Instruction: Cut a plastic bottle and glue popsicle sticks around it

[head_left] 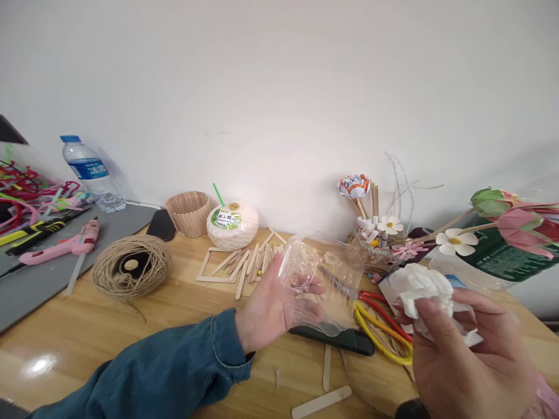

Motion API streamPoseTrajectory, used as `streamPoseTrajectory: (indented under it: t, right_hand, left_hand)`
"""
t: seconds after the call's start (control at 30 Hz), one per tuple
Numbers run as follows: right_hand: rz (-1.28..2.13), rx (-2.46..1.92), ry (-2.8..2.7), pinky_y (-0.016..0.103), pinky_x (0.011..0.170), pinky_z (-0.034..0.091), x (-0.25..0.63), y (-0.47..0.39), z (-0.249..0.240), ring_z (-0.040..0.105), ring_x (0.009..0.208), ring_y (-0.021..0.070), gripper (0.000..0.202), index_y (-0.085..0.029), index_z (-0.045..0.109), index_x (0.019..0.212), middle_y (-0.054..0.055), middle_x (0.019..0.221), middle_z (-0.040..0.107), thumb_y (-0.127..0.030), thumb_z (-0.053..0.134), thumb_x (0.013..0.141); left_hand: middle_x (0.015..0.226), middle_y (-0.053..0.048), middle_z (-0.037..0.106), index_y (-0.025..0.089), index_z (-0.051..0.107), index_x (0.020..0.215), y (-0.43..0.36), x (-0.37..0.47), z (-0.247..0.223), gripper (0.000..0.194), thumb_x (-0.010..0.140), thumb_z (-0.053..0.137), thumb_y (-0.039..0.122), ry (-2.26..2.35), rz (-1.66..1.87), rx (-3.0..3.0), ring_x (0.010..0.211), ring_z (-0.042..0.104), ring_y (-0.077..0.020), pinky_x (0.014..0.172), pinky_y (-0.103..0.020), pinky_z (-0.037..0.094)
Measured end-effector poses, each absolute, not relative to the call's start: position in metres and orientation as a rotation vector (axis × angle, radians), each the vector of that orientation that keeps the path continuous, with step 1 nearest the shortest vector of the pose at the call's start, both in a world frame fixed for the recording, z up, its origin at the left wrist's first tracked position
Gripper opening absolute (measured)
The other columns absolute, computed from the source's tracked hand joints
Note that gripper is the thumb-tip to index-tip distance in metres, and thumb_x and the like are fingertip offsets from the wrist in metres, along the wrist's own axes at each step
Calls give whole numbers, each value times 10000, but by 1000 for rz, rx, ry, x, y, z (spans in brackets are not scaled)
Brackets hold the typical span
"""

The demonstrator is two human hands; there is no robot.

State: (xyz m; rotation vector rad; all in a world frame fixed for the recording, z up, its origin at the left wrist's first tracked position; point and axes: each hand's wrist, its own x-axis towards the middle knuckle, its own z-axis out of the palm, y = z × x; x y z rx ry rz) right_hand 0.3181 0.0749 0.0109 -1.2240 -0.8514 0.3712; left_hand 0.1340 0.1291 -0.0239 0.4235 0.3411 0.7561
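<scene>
1. Left hand [275, 305], centre of frame: grips a clear plastic package [321, 279].
2. Right hand [471, 349], lower right: pinches a crumpled white tissue [421, 285], right of the package.
3. Twine ball [152, 265]: lies left of centre.
4. Wooden craft sticks [251, 262]: lie mid-frame, behind the left hand.
5. Yellow tool handles [371, 333]: right of centre, near the package.

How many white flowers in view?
2: one white flower at the small basket, the other right of it, beyond the tissue in the right hand. More may be hidden.
</scene>
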Motion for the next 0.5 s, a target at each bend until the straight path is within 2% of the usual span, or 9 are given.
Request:
streamPoseTrajectory:
  t: [0.1,0.17,0.23,0.27,0.37,0.43,0.5]
  right_hand:
    - [533,-1165,-776,193,457,408,320,71,15,499,581,102,302,-279,607,861,-44,711,542,-389,749,618]
    - [553,-1233,-834,189,414,393,322,69,16,489,501,94,258,-268,634,814,-39,659,580,-412,737,625]
    - [575,-1365,-958,194,406,404,324,69,15,490,457,97,238,-252,672,759,-30,610,609,-410,752,599]
    - [650,-1403,-1028,204,436,435,324,70,14,526,483,113,239,-248,692,749,-18,626,638,-395,768,576]
    - [1105,-1287,-1077,281,612,526,322,74,11,645,698,200,293,-264,730,845,29,842,718,-377,773,578]
    - [1371,-1153,-960,335,690,536,317,76,9,664,799,229,318,-276,719,938,53,974,714,-390,737,642]
    - [1473,-1107,-883,350,736,532,312,77,7,663,866,238,336,-267,713,976,73,1056,695,-384,733,661]
  left_hand:
    - [914,-98,639,91,622,941,127,135,-24,695,712,457,726,403,778,540,685,638,-165,644,-281,485]
    - [994,-101,617,133,593,1026,126,135,-24,669,676,535,700,450,854,721,701,628,-157,638,-280,488]
    - [1148,-93,551,221,523,1136,126,134,-25,663,605,709,572,461,939,911,756,620,-154,633,-270,489]
    - [1209,-84,510,271,475,1184,127,134,-26,727,559,788,470,448,961,996,807,615,-161,648,-268,490]
    - [1213,-72,511,357,336,1285,132,131,-30,919,531,843,218,404,881,1201,936,591,-190,749,-305,490]
    - [1235,-86,516,359,318,1316,135,128,-32,836,636,776,197,425,831,1308,1008,571,-214,802,-337,475]
    - [1382,-85,402,360,360,1321,137,124,-31,730,701,711,201,443,831,1395,1167,480,-266,851,-357,454]
